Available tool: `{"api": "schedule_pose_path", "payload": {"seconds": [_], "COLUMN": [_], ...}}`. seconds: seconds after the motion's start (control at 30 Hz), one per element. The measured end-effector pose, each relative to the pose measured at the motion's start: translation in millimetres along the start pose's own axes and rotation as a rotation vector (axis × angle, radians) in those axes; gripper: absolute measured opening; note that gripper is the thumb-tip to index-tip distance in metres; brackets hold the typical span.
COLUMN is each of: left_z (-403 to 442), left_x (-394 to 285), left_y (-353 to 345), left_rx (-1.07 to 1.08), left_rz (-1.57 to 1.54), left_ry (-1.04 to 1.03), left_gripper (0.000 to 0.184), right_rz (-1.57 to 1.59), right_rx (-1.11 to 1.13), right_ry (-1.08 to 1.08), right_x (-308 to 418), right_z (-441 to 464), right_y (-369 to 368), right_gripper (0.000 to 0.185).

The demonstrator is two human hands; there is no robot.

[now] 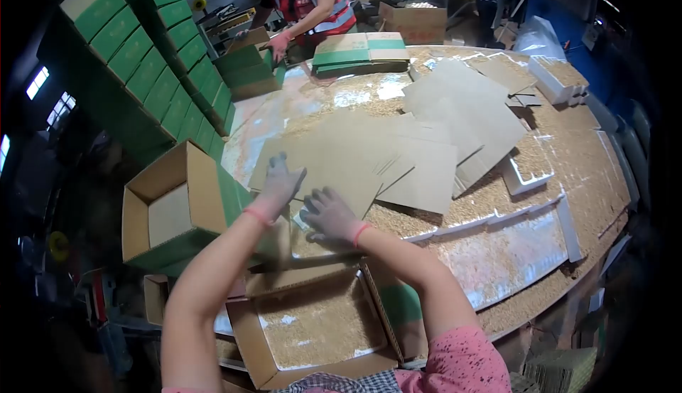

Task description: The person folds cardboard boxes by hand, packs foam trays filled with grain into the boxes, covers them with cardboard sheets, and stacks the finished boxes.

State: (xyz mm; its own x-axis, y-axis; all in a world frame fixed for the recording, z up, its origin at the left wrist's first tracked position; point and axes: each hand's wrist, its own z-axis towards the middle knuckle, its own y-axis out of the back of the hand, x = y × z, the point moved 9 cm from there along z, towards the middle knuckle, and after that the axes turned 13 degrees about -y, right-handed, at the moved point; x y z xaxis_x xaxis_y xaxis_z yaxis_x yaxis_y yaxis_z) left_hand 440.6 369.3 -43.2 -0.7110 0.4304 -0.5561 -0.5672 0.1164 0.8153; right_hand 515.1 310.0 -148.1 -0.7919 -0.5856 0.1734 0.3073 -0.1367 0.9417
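My left hand (282, 183), in a pale glove with a pink cuff, lies over the near left edge of a flat cardboard sheet (334, 151), fingers stretched and thumb apart. Just right of it, my right hand (329, 215), gloved the same way, rests at the sheet's lower edge with its fingers spread. Neither hand visibly grips anything. Below my forearms stands an open carton (245, 336) whose inside shows a layer of tan, sawdust-like granules (323, 322). An open green-sided carton (206, 180) with a bare cardboard bottom tilts beside my left arm.
More loose cardboard sheets (465, 101) overlap on the granule-strewn table (582, 158). White trays filled with granules (529, 169) stand at the right. Stacked green cartons (135, 52) rise at the left. Across the table, a person in a red vest (305, 2) handles a green box (249, 66).
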Motion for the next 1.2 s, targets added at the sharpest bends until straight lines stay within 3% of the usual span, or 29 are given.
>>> {"api": "schedule_pose_path", "payload": {"seconds": [0.07,0.1,0.13,0.17,0.27,0.37,0.4,0.43,0.47,0.53,0.57,0.63,0.67,0.73,0.8,0.83,0.93,0.97,1.1,1.17,1.2], "left_z": [26.3,31.6,33.5,38.8,30.8,29.3,32.0,35.1,38.9,36.8,35.8,27.9,25.3,28.5,24.7,22.1,8.6,5.5,1.3,-21.2,-34.4], "left_x": [61.8,92.6,114.4,107.0,109.3,81.2,72.8,72.8,64.7,61.1,71.7,97.8,93.0,81.5,136.2,177.6,137.3,121.3,27.6,-34.7,-40.7], "left_y": [-41.9,-57.4,-74.5,-77.9,-107.8,-135.3,-136.0,-130.3,-104.3,-58.7,-48.3,-55.9,-47.9,-67.9,-88.3,-107.4,-84.9,-78.6,-11.2,55.9,72.1], "left_rx": [0.060,-0.020,0.065,0.069,0.180,0.325,0.311,0.305,0.182,-0.173,-0.266,-0.389,-0.395,0.219,0.107,0.078,0.066,0.064,0.022,-0.091,-0.044], "left_rz": [0.189,0.199,0.148,0.154,0.112,0.232,0.337,0.327,0.255,0.217,0.308,0.246,0.243,0.242,-0.074,-0.290,-0.498,-0.501,-0.388,0.151,0.182], "left_ry": [0.117,0.233,0.376,0.373,0.555,0.481,0.439,0.434,0.433,0.479,0.519,0.468,0.462,0.400,0.334,0.418,0.497,0.493,0.157,-0.125,-0.047], "left_gripper": [0.071,0.077,0.097,0.097,0.129,0.129,0.117,0.117,0.109,0.085,0.083,0.075,0.075,0.068,0.053,0.047,0.041,0.041,0.029,0.036,0.039], "right_rz": [0.110,0.202,0.249,0.253,0.176,0.055,0.024,-0.009,-0.022,0.134,0.124,0.417,0.320,0.157,0.140,0.151,0.281,0.378,0.383,0.511,0.509], "right_rx": [-0.063,-0.111,-0.229,-0.233,-0.248,-0.264,-0.265,-0.266,-0.266,-0.312,-0.321,-0.536,-0.533,-0.493,-0.379,-0.354,-0.395,-0.416,-0.466,-0.518,-0.384], "right_ry": [-0.006,-0.014,-0.052,-0.056,-0.177,-0.302,-0.392,-0.477,-0.468,-0.718,-0.718,-0.491,-0.428,-0.392,-0.478,-0.488,-0.529,-0.565,-0.693,-0.736,-0.811], "right_x": [-13.6,-25.1,-36.1,-46.6,-86.2,-131.9,-152.3,-169.4,-170.0,-188.5,-182.7,-149.5,-134.9,-127.7,-133.9,-129.8,-138.0,-148.1,-180.6,-190.9,-198.4], "right_z": [-4.5,-9.7,-23.0,-31.7,-57.6,-83.9,-93.5,-99.0,-96.5,-102.1,-95.4,-73.6,-59.5,-41.6,-47.3,-52.7,-56.3,-61.4,-69.8,-78.1,-77.1], "right_y": [-3.3,-0.9,23.1,35.3,66.0,86.3,92.1,96.8,104.9,127.7,137.3,165.3,160.4,118.2,67.7,60.3,58.0,57.0,62.7,83.7,81.3], "right_gripper": [0.042,0.033,0.022,0.022,0.014,0.017,0.019,0.022,0.022,0.022,0.022,0.026,0.028,0.036,0.035,0.034,0.028,0.026,0.024,0.024,0.024]}}
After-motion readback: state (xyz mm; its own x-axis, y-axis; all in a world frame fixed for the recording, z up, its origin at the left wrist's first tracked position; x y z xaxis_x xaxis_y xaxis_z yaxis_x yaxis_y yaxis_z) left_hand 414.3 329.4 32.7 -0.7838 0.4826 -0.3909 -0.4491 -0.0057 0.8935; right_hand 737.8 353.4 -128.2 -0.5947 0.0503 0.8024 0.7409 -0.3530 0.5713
